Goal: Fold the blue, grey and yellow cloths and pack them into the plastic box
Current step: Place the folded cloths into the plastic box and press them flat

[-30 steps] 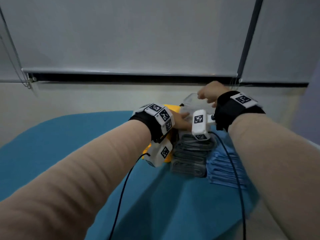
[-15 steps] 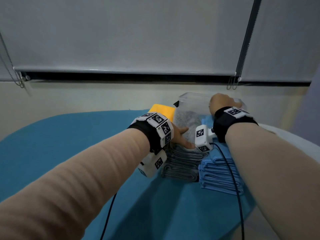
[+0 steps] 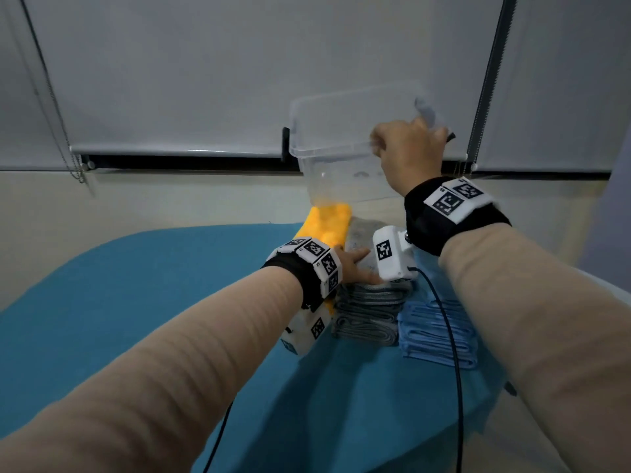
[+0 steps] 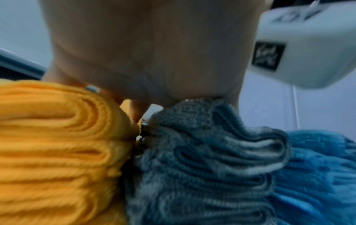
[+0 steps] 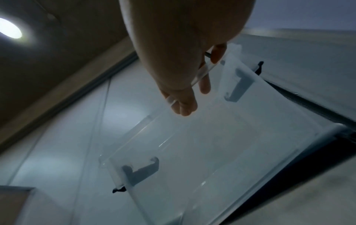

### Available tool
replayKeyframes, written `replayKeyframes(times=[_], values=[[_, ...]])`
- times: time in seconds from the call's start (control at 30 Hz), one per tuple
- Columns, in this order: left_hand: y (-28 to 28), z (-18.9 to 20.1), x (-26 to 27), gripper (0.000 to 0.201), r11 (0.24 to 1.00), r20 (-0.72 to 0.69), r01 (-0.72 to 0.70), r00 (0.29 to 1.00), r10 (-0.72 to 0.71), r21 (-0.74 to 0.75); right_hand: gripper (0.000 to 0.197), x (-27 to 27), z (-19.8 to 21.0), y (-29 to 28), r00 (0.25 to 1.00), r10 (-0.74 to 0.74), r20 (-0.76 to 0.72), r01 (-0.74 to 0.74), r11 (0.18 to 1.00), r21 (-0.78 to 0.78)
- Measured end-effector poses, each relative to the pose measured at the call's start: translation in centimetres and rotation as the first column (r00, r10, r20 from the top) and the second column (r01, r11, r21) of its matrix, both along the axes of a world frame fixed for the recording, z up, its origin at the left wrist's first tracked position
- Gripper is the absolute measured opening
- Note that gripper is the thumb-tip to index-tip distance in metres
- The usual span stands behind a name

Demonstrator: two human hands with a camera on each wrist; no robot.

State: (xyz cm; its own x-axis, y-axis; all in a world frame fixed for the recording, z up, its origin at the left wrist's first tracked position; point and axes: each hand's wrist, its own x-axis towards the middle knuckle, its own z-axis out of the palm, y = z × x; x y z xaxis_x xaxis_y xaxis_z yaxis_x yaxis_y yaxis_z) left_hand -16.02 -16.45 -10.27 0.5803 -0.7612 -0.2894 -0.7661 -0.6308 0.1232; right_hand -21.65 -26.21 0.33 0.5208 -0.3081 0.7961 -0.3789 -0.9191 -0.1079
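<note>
The teal table [image 3: 136, 302] carries three folded stacks side by side near its far right edge: the yellow cloths [image 3: 329, 221], the grey cloths [image 3: 368, 312] in the middle, touching them, and the blue cloths [image 3: 440, 336] nearest the edge. Above them hangs the plastic box [image 3: 345, 145], empty and clear of the stacks, held by the right hand [image 3: 406, 148] with fingers curled over its near rim and thumb inside. The left hand [image 3: 355, 264] lies flat with straight fingers on top of the grey stack. To do this well, I would set the box down level on the open table to the left, where room is ample, since the blue stack sits close to the drop-off.
</note>
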Motion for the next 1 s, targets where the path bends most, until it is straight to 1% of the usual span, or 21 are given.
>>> replayKeyframes(times=[0.07,0.1,0.13,0.2,0.23,0.3,0.33,0.4,0.43,0.47,0.5,0.53,0.57,0.6,0.63,0.67,0.7,0.77,0.8,0.9,1.0], values=[[0.8,-0.8,0.4,0.078,0.997,-0.028,-0.017,0.999,0.015,-0.077,0.024,-0.4,0.9,2.4,0.998,0.056,0.026,-0.056,0.998,-0.011],[1.4,-1.1,0.6,0.066,0.991,-0.040,-0.022,0.999,0.017,-0.135,0.024,-0.5,1.1,3.7,0.996,0.080,0.042,-0.079,0.997,-0.011],[2.2,-1.2,0.7,0.057,0.974,-0.092,-0.063,0.995,0.044,-0.218,0.023,-0.6,1.2,5.0,0.992,0.108,0.060,-0.107,0.994,-0.012],[5.0,-0.8,1.2,0.046,0.897,-0.193,-0.170,0.976,0.098,-0.408,0.022,-0.5,0.9,7.5,0.984,0.162,0.073,-0.163,0.987,0.012],[7.0,-0.3,1.6,0.042,0.825,-0.236,-0.265,0.958,0.165,-0.499,0.021,-0.4,0.4,8.8,0.980,0.186,0.064,-0.189,0.981,0.035],[12.0,0.2,3.4,0.038,0.625,-0.359,-0.470,0.882,0.306,-0.623,0.020,-0.1,-0.8,11.1,0.974,0.221,0.039,-0.224,0.972,0.074],[14.9,0.1,4.7,0.037,0.513,-0.430,-0.564,0.825,0.365,-0.647,0.020,0.1,-1.5,12.2,0.973,0.230,0.018,-0.230,0.969,0.088],[20.2,-0.6,6.5,0.038,0.244,-0.540,-0.682,0.708,0.455,-0.689,0.022,0.8,-3.2,14.2,0.966,0.258,-0.013,-0.254,0.959,0.124],[22.2,-0.8,6.8,0.038,0.089,-0.576,-0.689,0.663,0.478,-0.719,0.023,1.2,-4.0,15.2,0.959,0.282,-0.026,-0.276,0.950,0.144],[23.7,-1.0,6.8,0.038,-0.063,-0.589,-0.651,0.637,0.496,-0.756,0.024,1.6,-4.9,16.3,0.952,0.305,-0.041,-0.295,0.943,0.156],[24.7,-1.1,6.4,0.040,-0.182,-0.571,-0.569,0.640,0.514,-0.802,0.025,2.1,-5.8,17.5,0.944,0.324,-0.057,-0.311,0.936,0.165],[25.4,-1.0,5.9,0.043,-0.251,-0.522,-0.466,0.661,0.539,-0.848,0.025,2.4,-6.6,18.5,0.936,0.344,-0.069,-0.329,0.929,0.172],[25.8,-0.8,5.2,0.046,-0.270,-0.445,-0.354,0.689,0.572,-0.895,0.026,2.8,-7.3,19.5,0.928,0.363,-0.080,-0.345,0.921,0.181],[26.0,-0.9,4.6,0.048,-0.255,-0.355,-0.249,0.713,0.605,-0.934,0.025,3.1,-7.9,20.4,0.922,0.376,-0.093,-0.355,0.916,0.187],[26.2,-1.0,4.2,0.049,-0.221,-0.277,-0.174,0.723,0.633,-0.960,0.024,3.5,-8.5,21.1,0.917,0.383,-0.108,-0.359,0.914,0.192],[26.3,-1.3,4.2,0.051,-0.165,-0.212,-0.137,0.724,0.656,-0.977,0.023,3.8,-9.0,21.8,0.914,0.387,-0.122,-0.361,0.912,0.193],[26.3,-1.6,4.2,0.052,-0.083,-0.149,-0.126,0.720,0.677,-0.989,0.022,4.1,-9.5,22.4,0.910,0.391,-0.135,-0.364,0.912,0.190],[26.2,-2.2,4.5,0.051,0.090,-0.028,-0.131,0.697,0.716,-0.987,0.018,4.7,-10.3,23.2,0.908,0.386,-0.161,-0.361,0.917,0.168],[26.1,-2.5,4.6,0.046,0.153,0.021,-0.134,0.681,0.732,-0.979,0.017,4.9,-10.6,23.5,0.907,0.378,-0.184,-0.353,0.922,0.156],[25.9,-2.9,5.2,0.033,0.297,0.097,-0.204,0.653,0.751,-0.933,0.018,5.6,-11.6,23.4,0.899,0.357,-0.252,-0.330,0.933,0.144],[25.3,-2.8,5.4,0.032,0.446,0.140,-0.291,0.686,0.714,-0.847,0.023,6.0,-12.3,22.9,0.884,0.349,-0.311,-0.323,0.937,0.132]])
